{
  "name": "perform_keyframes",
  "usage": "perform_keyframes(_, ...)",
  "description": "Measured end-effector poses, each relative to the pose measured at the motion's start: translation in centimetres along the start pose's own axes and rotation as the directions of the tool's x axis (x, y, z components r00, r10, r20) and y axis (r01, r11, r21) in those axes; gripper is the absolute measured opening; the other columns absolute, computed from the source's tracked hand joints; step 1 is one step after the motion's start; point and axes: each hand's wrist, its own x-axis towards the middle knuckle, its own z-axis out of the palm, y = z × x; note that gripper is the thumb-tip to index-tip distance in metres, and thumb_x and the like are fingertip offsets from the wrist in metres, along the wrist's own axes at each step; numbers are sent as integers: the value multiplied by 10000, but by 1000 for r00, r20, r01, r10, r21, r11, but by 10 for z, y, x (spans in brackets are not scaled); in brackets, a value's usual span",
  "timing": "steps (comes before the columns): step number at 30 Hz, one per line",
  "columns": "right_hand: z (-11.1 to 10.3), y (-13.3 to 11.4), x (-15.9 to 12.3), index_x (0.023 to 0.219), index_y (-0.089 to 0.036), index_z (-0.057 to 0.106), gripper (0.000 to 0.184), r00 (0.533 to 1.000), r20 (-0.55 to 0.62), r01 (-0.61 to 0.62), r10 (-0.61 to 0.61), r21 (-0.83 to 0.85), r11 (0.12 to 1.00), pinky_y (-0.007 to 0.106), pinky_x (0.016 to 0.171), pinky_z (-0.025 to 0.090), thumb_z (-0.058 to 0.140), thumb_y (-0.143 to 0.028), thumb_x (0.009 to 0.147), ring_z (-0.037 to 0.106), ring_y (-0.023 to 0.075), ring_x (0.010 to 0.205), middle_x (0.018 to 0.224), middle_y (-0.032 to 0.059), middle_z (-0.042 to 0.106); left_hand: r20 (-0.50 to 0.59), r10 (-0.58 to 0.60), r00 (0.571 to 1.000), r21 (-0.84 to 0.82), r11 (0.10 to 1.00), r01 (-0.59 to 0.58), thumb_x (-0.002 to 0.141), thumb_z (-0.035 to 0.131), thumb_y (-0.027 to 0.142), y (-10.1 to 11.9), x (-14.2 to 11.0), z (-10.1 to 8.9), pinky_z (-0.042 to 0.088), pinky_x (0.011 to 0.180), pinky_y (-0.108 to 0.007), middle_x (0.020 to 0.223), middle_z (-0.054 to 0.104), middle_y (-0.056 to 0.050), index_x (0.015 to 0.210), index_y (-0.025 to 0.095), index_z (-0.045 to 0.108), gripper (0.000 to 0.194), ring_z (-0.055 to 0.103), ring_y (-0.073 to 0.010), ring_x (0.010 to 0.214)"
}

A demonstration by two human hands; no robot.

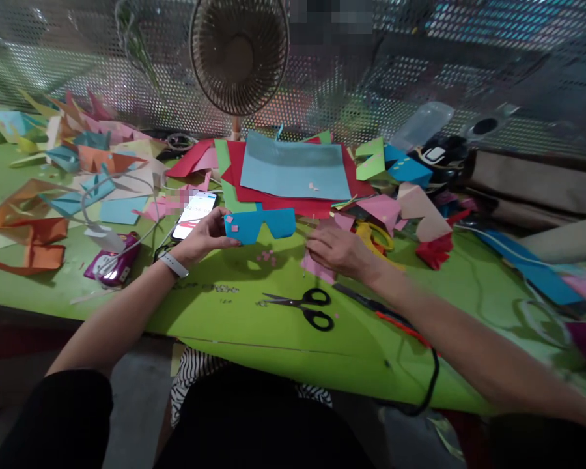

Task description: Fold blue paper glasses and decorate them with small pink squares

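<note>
My left hand [202, 238] pinches the left end of a blue paper cut-out shaped like a pair of glasses [261, 225], held just above the green table [254, 326]. A few small pink squares are stuck on the cut-out. My right hand [336, 251] rests knuckles-up on a pink paper scrap [317, 268], fingers curled and pressed down; whatever is under the fingertips is hidden. Tiny pink paper bits [266, 257] lie between both hands. Black-handled scissors [305, 305] lie closed in front of my right hand.
A stack of blue, red and green paper sheets [293, 172] lies behind the hands below a desk fan [239, 55]. A lit phone [194, 213] sits by my left hand. Folded paper shapes [78, 156] crowd the left. Yellow scissors [374, 238], cables and a perforated metal screen [420, 78] sit right and behind.
</note>
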Motion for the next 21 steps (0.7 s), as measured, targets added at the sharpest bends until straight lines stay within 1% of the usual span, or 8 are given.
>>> perform_keyframes(1,-1,-5,-1,913,-197,628,73,987,-93,-123,132,94,988,353,703,553,560,-181,935,690,210,818,921,100,730,1,5,1000,-3,1000,-5,611,882,99,0,0,1,570,776,-304,861,622,37,984,201,497,545,652,-136,811)
perform_keyframes(2,0,-11,-2,935,-207,610,28,938,-178,-256,299,227,940,356,696,570,593,-225,923,698,212,802,897,92,723,3,8,1000,-6,1000,-8,611,882,98,0,0,1,570,774,-303,859,620,37,984,200,501,543,651,-136,811)
perform_keyframes(4,3,-24,-3,1000,-226,564,159,743,-235,-449,626,519,727,348,649,589,656,-292,888,705,204,740,864,69,711,8,9,1000,-13,1000,-9,613,881,96,0,-1,3,573,765,-301,856,618,34,987,199,505,539,647,-134,807)
perform_keyframes(6,8,-35,-3,1051,-240,511,317,551,-144,-510,822,721,468,338,606,593,717,-352,837,702,198,694,838,43,704,11,8,1000,-17,1000,-8,616,879,94,1,-1,4,575,753,-294,854,617,31,984,197,507,534,641,-131,802)
perform_keyframes(8,14,-40,-2,1047,-248,472,436,467,-16,-504,884,817,281,330,578,590,770,-412,774,694,193,656,787,8,691,9,12,1000,-13,1000,-12,612,882,91,1,-2,5,574,745,-287,846,616,31,976,197,507,533,637,-128,793)
perform_keyframes(10,18,-40,-2,1017,-251,451,504,440,72,-496,895,850,176,321,575,589,805,-453,721,684,182,628,735,-26,669,11,13,1000,-1,1000,-13,609,884,91,2,-2,6,574,749,-288,841,615,33,972,199,509,533,635,-127,788)
perform_keyframes(13,18,-36,-3,988,-258,434,559,424,99,-505,900,851,144,318,586,590,831,-499,676,684,179,629,703,-44,665,19,15,1000,8,1000,-15,617,883,94,2,-2,6,570,736,-275,834,616,35,971,197,511,524,634,-122,780)
perform_keyframes(21,12,-41,1,1097,-243,480,596,545,119,-540,830,807,238,349,601,591,823,-510,690,708,213,666,704,-11,706,32,9,999,3,1000,-9,617,880,82,2,-1,6,568,715,-251,813,613,40,967,193,510,522,635,-112,764)
